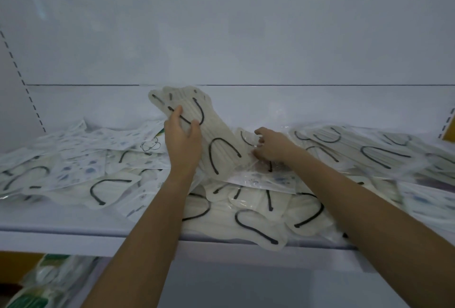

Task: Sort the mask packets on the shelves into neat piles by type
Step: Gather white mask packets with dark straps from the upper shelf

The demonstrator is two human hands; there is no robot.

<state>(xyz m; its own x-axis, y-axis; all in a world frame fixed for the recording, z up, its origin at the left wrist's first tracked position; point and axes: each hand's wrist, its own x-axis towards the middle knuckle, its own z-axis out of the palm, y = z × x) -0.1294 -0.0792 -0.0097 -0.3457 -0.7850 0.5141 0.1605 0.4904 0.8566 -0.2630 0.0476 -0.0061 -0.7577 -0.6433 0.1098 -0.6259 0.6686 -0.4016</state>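
The left hand [183,141] was raised, thumb and fingers closed round a fanned bundle of cream packets [218,135] with black ear loops. The top of the bundle tilted back toward the back panel [246,37]. Just right of it and lower, the right hand [272,146] reached in with fingers curled, pinching the edge of a clear-wrapped packet [247,139] that lay against the bundle's lower end. How firm that pinch was could not be told through the glossy plastic.

Beneath both hands lay a loose heap [246,211] of cream packets, some hanging over the shelf [73,231] at its front edge. Left of the left hand, printed packets [81,160] with a bluish pattern lay mixed with cream ones. Right of the right hand, the right-side packets [369,150] overlapped in a rough layer.

The sorting looked to be at an early stage. Only the bundle in hand seemed gathered by type, no squared pile showed anywhere, and most of the shelf remained to be separated.

The forearms covered part of the heap, and the number of packets in the bundle could not be counted. The far right was blurred. The green-marked packets [44,280] on a lower level, below the left forearm, were cut off by the frame.
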